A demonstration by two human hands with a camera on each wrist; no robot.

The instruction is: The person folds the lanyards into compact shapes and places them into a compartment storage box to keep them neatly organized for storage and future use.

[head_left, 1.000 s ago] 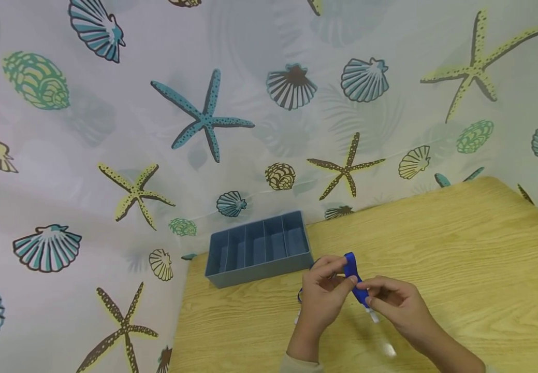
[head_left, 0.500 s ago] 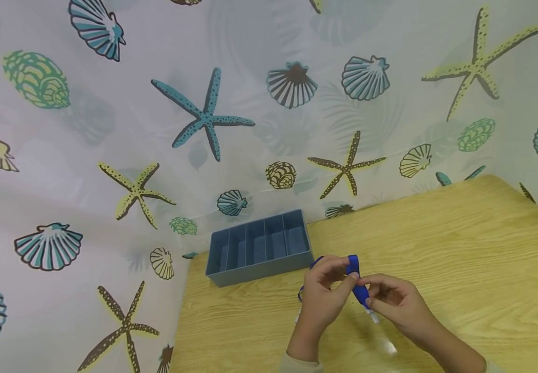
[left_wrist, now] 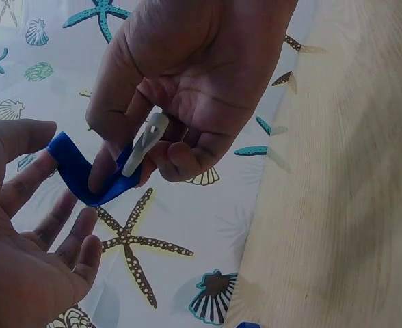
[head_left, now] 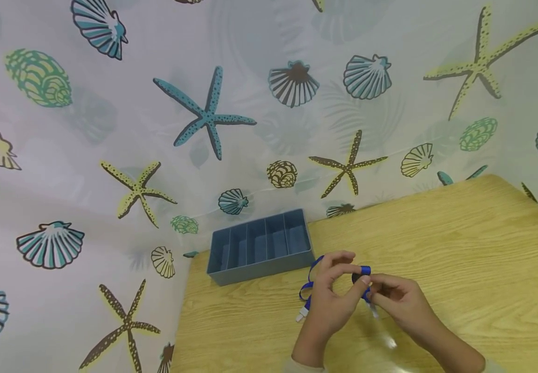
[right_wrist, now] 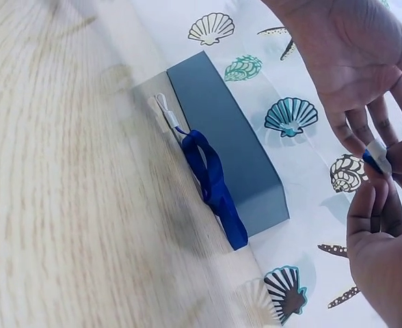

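Observation:
Both hands hold a blue lanyard (left_wrist: 78,167) with a white clip (left_wrist: 146,142), raised in front of the body. In the head view, my left hand (head_left: 336,298) pinches the strap between thumb and fingers, and a short bend of blue shows at its fingertips. My right hand (head_left: 401,300) pinches the same lanyard close to its clip end, fingertips near the left thumb. Much of this strap is hidden by fingers. Behind the left hand, another blue lanyard (right_wrist: 211,184) with a white clip (right_wrist: 167,113) lies folded on the table beside the box.
A grey-blue box (head_left: 259,248) with several compartments stands at the table's back left; its visible compartments hold nothing. The wood-grain table (head_left: 460,248) stretches to the right. A white cloth (head_left: 250,145) printed with shells and starfish hangs behind it.
My left hand has shifted right toward the right hand, bending the strap shorter between them. More of the lanyard on the table now shows behind the left hand. The right hand barely moved.

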